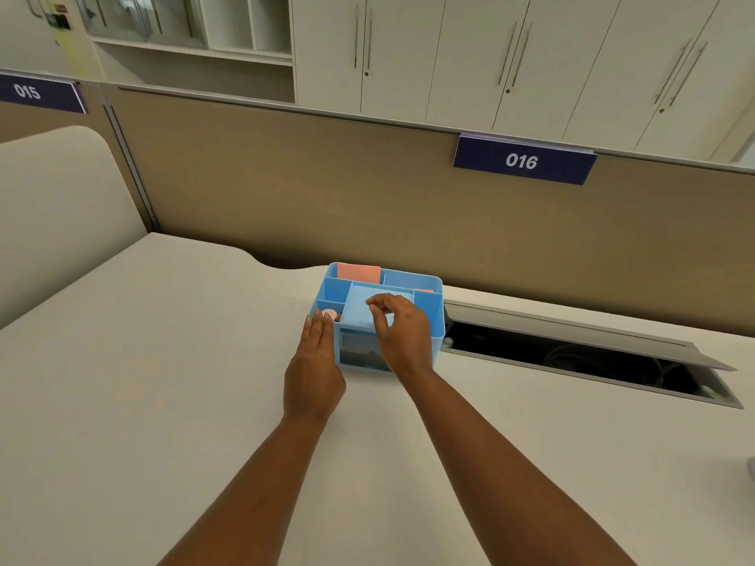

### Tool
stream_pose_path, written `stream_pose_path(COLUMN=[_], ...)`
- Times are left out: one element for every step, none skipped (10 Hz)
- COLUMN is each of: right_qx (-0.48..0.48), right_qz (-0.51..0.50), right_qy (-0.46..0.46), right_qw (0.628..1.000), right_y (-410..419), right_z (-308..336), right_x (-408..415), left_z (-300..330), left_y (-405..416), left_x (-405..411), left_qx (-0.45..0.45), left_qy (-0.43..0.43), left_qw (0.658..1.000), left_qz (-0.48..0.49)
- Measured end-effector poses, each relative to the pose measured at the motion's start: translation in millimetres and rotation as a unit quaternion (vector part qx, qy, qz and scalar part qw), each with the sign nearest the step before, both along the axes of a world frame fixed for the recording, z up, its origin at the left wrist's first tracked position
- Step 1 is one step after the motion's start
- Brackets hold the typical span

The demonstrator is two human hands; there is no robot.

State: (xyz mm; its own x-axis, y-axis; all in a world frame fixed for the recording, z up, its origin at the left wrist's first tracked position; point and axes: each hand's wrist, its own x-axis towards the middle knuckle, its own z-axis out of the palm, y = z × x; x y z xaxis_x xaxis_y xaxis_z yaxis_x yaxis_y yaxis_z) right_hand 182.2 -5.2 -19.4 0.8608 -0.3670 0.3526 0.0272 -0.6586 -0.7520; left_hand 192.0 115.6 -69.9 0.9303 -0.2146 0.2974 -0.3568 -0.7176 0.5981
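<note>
Both bare arms reach forward from the near edge over a pale desk (163,361). The left hand (316,361) is flat, its fingers straight and together, pressed against the left wall of a blue organizer (429,320). The right hand (402,332) hovers over the organizer's middle compartment with its fingers curled and the thumb and forefinger brought close. Whether they pinch anything cannot be told.

The organizer stands on the desk toward its far side, just in front of a tan partition (286,177). A salmon pad (359,272) stands upright in its far left compartment, and a small pink round thing (329,314) lies in the near left one, beside the left fingertips. Its near face shows a dark opening (359,351).

Just right of the organizer a cable hatch (572,357) lies open in the desk. A navy sign reading 016 (522,160) hangs on the partition's top edge. White cupboards (449,55) stand beyond it.
</note>
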Motion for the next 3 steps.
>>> stream_pose_path(right_qx=[-0.026,-0.085,-0.142], right_qz=[-0.010,-0.026,-0.052], right_qy=[0.024,0.038,0.055], right_qw=[0.999,0.995,0.987], right_y=[-11.1,-22.7,-36.2], right_z=[10.2,21.9,39.4], right_x=[-13.3,-24.5,-44.9], left_z=[16.1,35.1,62.9], left_y=[3.3,1.6,-3.8], left_x=[0.8,-1.9,-13.0], left_qx=[0.060,0.066,0.107], left_qy=[0.031,0.003,-0.072], left_qw=[0.998,0.998,0.992], left_qz=[-0.005,0.008,-0.006])
